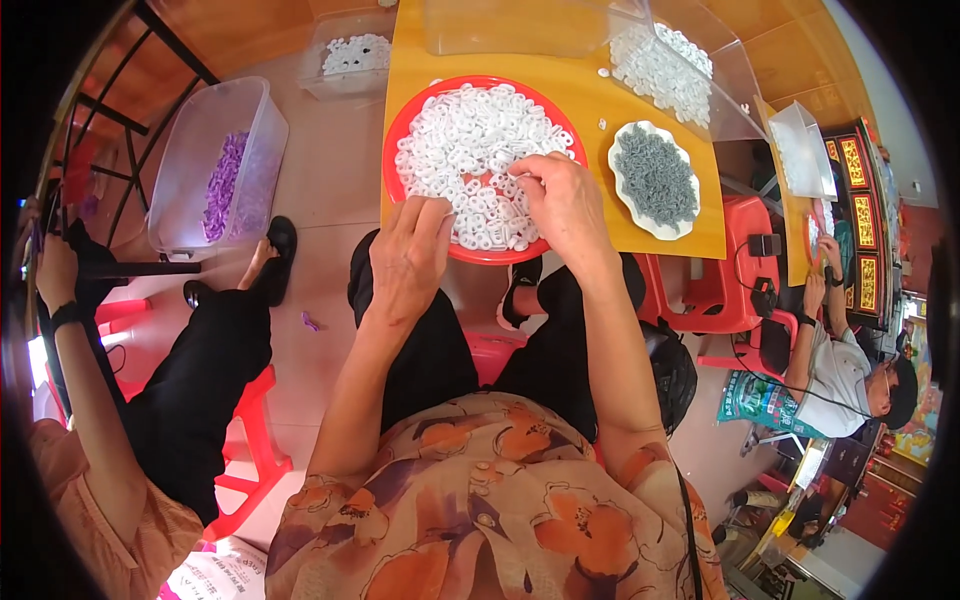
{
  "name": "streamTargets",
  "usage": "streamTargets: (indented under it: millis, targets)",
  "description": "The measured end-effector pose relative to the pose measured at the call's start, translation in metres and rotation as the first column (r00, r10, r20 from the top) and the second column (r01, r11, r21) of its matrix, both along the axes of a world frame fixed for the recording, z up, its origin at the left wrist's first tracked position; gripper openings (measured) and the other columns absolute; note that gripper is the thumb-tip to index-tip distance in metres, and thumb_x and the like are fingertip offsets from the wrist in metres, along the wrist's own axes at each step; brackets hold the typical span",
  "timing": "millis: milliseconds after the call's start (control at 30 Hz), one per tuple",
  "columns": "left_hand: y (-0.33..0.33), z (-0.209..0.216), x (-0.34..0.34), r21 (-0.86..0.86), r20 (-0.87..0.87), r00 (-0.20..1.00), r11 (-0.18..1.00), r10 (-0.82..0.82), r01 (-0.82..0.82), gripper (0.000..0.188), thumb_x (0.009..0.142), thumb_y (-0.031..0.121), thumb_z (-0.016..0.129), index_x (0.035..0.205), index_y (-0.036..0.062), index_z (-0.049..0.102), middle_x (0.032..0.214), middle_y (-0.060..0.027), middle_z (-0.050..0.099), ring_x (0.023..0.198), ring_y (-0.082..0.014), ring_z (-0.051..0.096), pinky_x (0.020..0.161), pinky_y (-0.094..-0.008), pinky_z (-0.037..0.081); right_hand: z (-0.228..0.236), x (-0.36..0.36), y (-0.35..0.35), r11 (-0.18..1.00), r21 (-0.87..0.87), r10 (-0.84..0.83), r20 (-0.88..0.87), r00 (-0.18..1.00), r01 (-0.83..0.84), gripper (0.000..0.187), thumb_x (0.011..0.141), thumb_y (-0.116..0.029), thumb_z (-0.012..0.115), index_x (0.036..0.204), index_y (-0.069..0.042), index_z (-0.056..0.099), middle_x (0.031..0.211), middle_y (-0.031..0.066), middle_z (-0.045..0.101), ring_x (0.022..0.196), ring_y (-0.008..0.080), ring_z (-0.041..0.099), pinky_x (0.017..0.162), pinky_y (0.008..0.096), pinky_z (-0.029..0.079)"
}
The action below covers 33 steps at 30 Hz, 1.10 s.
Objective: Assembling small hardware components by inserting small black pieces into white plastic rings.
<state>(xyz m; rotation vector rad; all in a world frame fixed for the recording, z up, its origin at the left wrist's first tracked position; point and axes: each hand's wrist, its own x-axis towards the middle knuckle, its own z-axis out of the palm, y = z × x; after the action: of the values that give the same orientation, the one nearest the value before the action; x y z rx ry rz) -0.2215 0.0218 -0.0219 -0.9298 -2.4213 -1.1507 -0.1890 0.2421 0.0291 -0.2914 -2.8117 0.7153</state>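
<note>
A red round tray (391,172) full of small white plastic pieces with holes (470,125) lies on the table edge in front of me. My left hand (411,245) is over the tray's near left rim, its fingers curled together and pinched; what they hold, if anything, is hidden. Above the tray's right side, my right hand (568,208) pinches thumb and forefinger close to the white pieces. Whatever sits between those fingertips is too small to name. Between the hands, a patch of red tray bottom shows among the pieces.
Right of the tray, a white scalloped plate (621,192) bears small grey parts (655,175). Clear bins (735,75) with white pieces stand on the yellow table (590,80). At left, a clear tub (180,165) holds purple pieces. People sit on both sides; red stools (710,270) stand nearby.
</note>
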Motion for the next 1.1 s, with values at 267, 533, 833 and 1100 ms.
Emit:
streamTargets:
  millis: [267, 533, 833, 1100]
  targets:
    - [-0.024, 0.035, -0.012, 0.730, -0.083, 0.901, 0.642, 0.425, -0.235, 0.064, 0.092, 0.000, 0.073, 0.148, -0.0009, 0.042, 0.128, -0.0148, 0.065, 0.087, -0.0180, 0.064, 0.076, -0.0323, 0.051, -0.004, 0.000, 0.007, 0.999, -0.030, 0.033, -0.044, 0.998, -0.035, 0.018, 0.090, -0.002, 0.073, 0.105, -0.007, 0.080, 0.103, 0.0188, 0.075, 0.092, 0.0361, 0.073, 0.082, 0.0440, 0.057]
    - [-0.043, 0.038, -0.024, 0.698, 0.312, 0.879, 0.541, 0.360, -0.469, 0.093, 0.097, 0.000, 0.068, 0.162, 0.0001, 0.001, 0.146, -0.0204, 0.046, 0.102, -0.0208, 0.063, 0.088, -0.0311, 0.052, -0.009, -0.010, -0.008, 0.999, -0.019, 0.034, 0.054, 0.998, -0.033, 0.019, 0.088, -0.005, 0.076, 0.106, -0.008, 0.081, 0.096, 0.0168, 0.071, 0.091, 0.0368, 0.072, 0.082, 0.0440, 0.056]
    - [-0.037, 0.020, -0.016, 0.538, 0.397, 0.909, 0.769, 0.128, -0.344, 0.043, 0.099, 0.001, 0.067, 0.141, -0.0010, 0.055, 0.115, -0.0105, 0.069, 0.093, -0.0166, 0.066, 0.082, -0.0302, 0.052, -0.016, -0.014, -0.024, 0.992, 0.120, 0.019, 0.076, 0.997, -0.028, 0.017, 0.088, -0.007, 0.076, 0.104, -0.008, 0.081, 0.097, 0.0165, 0.070, 0.091, 0.0382, 0.071, 0.079, 0.0481, 0.056]
    - [-0.015, 0.028, 0.010, 0.492, 0.480, 0.877, 0.831, -0.010, -0.260, 0.015, 0.101, 0.003, 0.068, 0.115, 0.0008, 0.073, 0.095, -0.0063, 0.075, 0.084, -0.0101, 0.066, 0.074, -0.0262, 0.052, -0.021, -0.014, -0.027, 0.998, -0.056, 0.031, -0.044, 0.999, -0.034, 0.013, 0.093, -0.008, 0.074, 0.104, -0.004, 0.080, 0.095, 0.0136, 0.075, 0.083, 0.0292, 0.073, 0.075, 0.0407, 0.057]
